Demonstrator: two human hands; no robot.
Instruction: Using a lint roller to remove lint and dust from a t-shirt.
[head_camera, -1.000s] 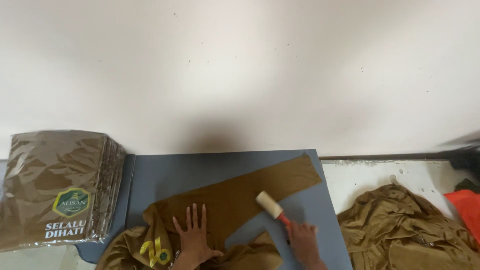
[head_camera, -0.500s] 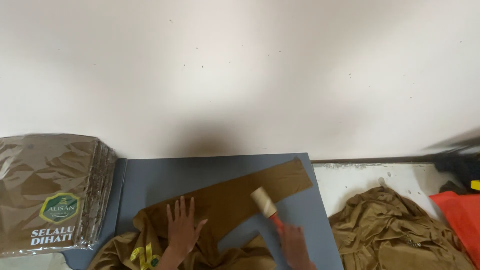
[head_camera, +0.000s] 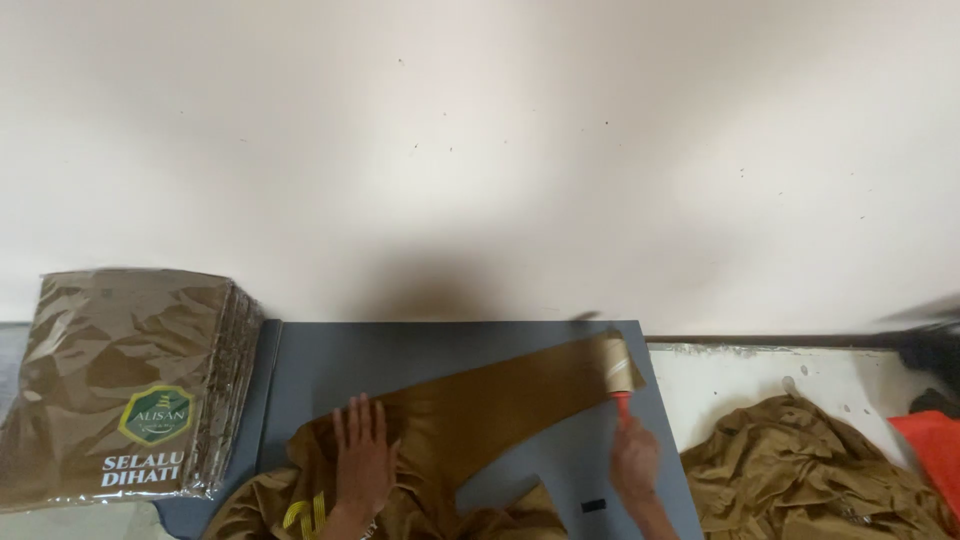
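A brown garment (head_camera: 470, 420) lies spread on a blue-grey mat (head_camera: 400, 350), one sleeve stretched out toward the far right. My left hand (head_camera: 362, 462) presses flat on the garment near its body, fingers together. My right hand (head_camera: 636, 462) grips the red handle of a lint roller (head_camera: 618, 368), whose roll rests on the sleeve's far end near the mat's right edge. Yellow markings show on the garment by my left wrist.
A stack of brown garments in clear plastic bags (head_camera: 120, 385) sits at the left. A crumpled pile of brown cloth (head_camera: 810, 470) lies on the white table (head_camera: 720, 380) at the right, with orange fabric (head_camera: 930, 450) at the far right. A pale wall rises behind.
My right hand has pushed the lint roller along the sleeve, from its middle out to its far end. My left hand stays pressed on the garment.
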